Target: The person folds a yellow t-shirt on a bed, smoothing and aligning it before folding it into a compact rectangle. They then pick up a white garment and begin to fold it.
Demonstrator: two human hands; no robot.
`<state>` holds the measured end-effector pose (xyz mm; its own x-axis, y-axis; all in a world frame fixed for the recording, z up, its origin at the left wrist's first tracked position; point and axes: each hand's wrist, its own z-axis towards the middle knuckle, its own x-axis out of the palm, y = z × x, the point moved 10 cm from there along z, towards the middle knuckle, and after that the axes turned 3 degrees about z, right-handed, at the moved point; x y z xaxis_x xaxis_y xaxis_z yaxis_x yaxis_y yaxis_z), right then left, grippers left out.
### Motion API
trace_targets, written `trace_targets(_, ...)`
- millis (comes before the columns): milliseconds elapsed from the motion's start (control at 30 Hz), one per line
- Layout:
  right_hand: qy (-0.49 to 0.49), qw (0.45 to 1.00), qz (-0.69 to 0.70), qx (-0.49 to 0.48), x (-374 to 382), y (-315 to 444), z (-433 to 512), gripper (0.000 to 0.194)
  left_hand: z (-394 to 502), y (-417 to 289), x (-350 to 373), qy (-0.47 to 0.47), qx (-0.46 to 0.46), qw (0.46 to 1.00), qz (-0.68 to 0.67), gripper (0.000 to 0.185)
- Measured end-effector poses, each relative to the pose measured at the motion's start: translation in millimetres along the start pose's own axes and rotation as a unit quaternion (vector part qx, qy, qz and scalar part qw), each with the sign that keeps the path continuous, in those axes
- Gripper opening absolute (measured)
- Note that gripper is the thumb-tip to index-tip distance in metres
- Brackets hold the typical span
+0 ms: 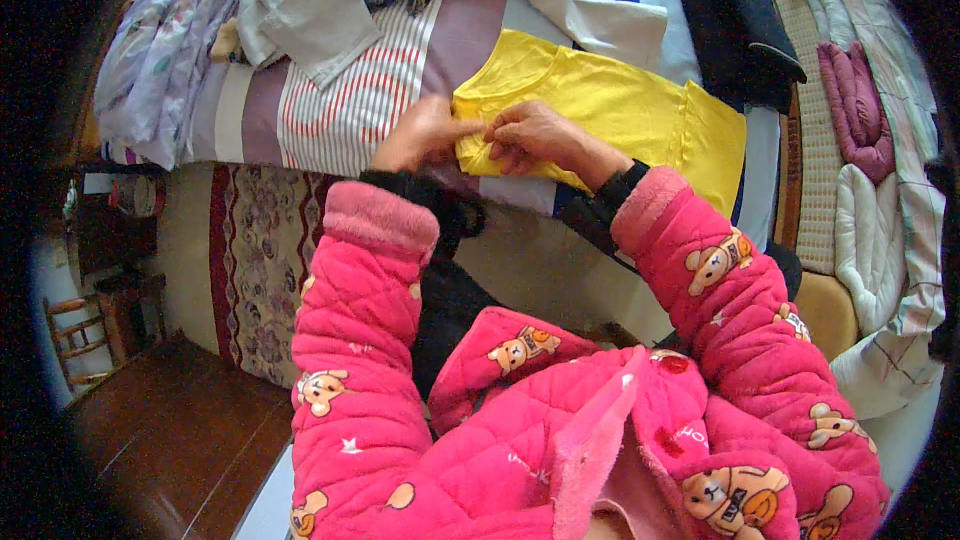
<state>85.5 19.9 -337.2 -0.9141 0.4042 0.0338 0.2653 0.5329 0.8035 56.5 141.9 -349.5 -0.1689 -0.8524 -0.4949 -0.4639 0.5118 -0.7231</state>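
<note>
A yellow T-shirt, partly folded, lies on the striped bed cover in front of me. At its left end, my left hand holds the shirt's edge, with one finger stretched over the cloth; motion blurs this hand. Just to the right, my right hand is over the same end of the shirt with curled fingers. Their tips come close to the left finger, and whether they pinch the cloth is hidden. Folds and a neckline seam show on the shirt's upper left part.
Left of the shirt is a red-and-white striped cloth. Pale trousers and a white garment lie behind. A black garment is at the right, beside a wooden bed rail. A wooden chair stands lower left.
</note>
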Motion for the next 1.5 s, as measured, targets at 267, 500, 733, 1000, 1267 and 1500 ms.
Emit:
trace_targets(267, -0.024, 0.999, -0.028, -0.028, -2.6, 6.7, 17.6, 0.020, -8.0, 3.6, 24.9, -0.017, 0.007, 0.999, 0.030, 0.043)
trace_targets(500, -0.025, 0.990, 0.141, 0.010, -19.7, -3.3, 12.9, 0.021, -15.1, -8.3, 14.1, -0.028, -0.007, 0.982, 0.185, 0.035)
trace_targets(733, -0.040, 0.986, 0.161, 0.001, -43.5, -0.8, -4.7, 0.022, -19.9, -24.1, 9.3, 0.002, -0.005, 0.985, 0.172, 0.033)
trace_targets(1000, 0.095, 0.956, 0.277, -0.006, -36.5, 26.8, 38.2, 0.029, -14.5, -23.7, 11.7, 0.017, -0.017, 0.982, 0.186, 0.031)
trace_targets(1267, -0.259, 0.953, -0.096, -0.127, -142.9, 93.7, 44.0, 0.024, -3.2, -2.6, 6.4, 0.016, -0.030, 0.999, -0.036, 0.038)
trace_targets(1500, -0.201, 0.882, -0.413, -0.102, -117.7, 104.0, 85.5, 0.022, 7.7, 10.0, -1.4, -0.043, -0.057, 0.997, -0.039, 0.028)
